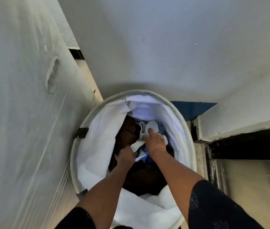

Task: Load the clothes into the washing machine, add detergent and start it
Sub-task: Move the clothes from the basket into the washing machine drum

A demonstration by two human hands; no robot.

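Two dark sleeves (216, 207) and bare forearms reach from the bottom edge into one round laundry hamper (72, 162) with a white liner (96, 138). At frame centre, the left hand (125, 155) curls round a white cloth (136, 144). The right hand (155, 142), just beside it, grips the tangled clothes (161, 129). Blue and dark pieces lie beneath, too bunched to count. Small pieces at the edge of the grasp may drop when lifted. No washing machine is in view.
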